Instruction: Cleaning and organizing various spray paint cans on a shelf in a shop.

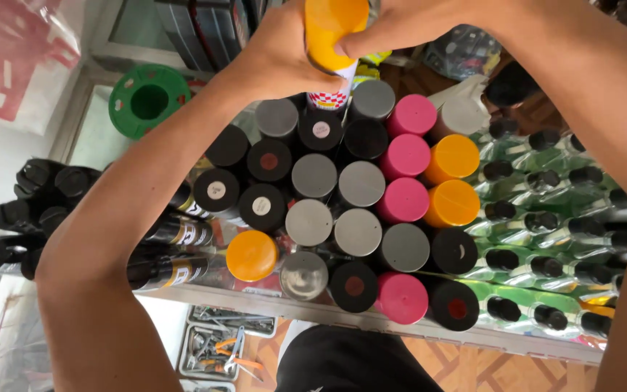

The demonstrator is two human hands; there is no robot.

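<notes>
I grip an orange-capped spray can (332,43) with left hand (284,54) and right hand (400,25), above the capped cans (357,210) massed on the surface; not yet set down.

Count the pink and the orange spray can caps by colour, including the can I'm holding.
Pink caps: 4
Orange caps: 4, counting the held can between the left hand and the right hand
Total: 8
</notes>
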